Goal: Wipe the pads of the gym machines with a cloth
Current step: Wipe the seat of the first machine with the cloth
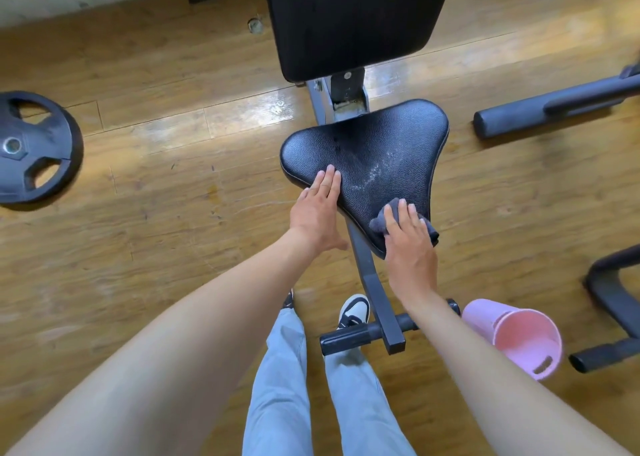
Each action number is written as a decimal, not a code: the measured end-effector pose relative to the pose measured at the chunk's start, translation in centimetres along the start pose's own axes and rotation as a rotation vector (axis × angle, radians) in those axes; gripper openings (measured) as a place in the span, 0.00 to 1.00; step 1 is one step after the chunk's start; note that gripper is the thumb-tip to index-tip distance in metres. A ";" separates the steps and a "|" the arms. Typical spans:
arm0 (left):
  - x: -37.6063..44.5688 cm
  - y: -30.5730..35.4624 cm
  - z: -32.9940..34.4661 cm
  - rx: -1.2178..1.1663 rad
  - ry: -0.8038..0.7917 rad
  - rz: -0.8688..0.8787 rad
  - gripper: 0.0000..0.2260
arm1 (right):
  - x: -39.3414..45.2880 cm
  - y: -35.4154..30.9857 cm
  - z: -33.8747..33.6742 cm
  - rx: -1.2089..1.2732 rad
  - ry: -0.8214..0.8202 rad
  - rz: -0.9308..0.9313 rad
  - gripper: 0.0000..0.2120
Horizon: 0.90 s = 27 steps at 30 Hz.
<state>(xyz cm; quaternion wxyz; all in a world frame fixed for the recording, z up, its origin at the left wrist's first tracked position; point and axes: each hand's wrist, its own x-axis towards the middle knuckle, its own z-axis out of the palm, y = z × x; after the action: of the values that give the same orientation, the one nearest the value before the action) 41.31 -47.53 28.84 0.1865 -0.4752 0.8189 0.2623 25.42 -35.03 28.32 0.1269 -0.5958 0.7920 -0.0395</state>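
Seat pad (377, 147): black, pebbled leatherette, rounded triangular shape with piped edge; whitish streak across the middle; mounted on a grey steel frame (374, 282).
Back pad (353, 19): black, smoother, trapezoidal, directly beyond the seat.
Cloth (379, 220): dark grey, soft, bunched; lying on the near right corner of the seat pad.
Right hand (410, 240): flat on the cloth, fingers straight and close together, pressing down.
Left hand (317, 209): flat on the seat's near left edge, fingers straight and together, thumb off the side.
Weight plate (33, 150): black, round, three grip cut-outs, metal hub; flat on the wooden plank floor (173, 143), well left.
Bucket (519, 337): pink plastic, slotted handle, near the frame's foot bar.
Sneaker (353, 311): black and white.
No legible writing.
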 end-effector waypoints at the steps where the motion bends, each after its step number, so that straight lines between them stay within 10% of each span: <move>1: -0.1 0.0 0.0 0.006 0.000 -0.003 0.67 | -1.8 0.0 0.2 -0.012 0.024 -0.050 0.26; 27: 0.0 -1.5 -2.3 -0.145 -0.145 0.078 0.61 | 1.4 -3.8 1.3 -0.053 -0.055 -0.198 0.25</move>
<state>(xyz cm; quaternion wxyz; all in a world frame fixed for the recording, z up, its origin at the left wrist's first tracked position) 42.44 -49.57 30.27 0.1999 -0.4350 0.8001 0.3615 28.90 -37.29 27.63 0.1283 -0.6751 0.7263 -0.0142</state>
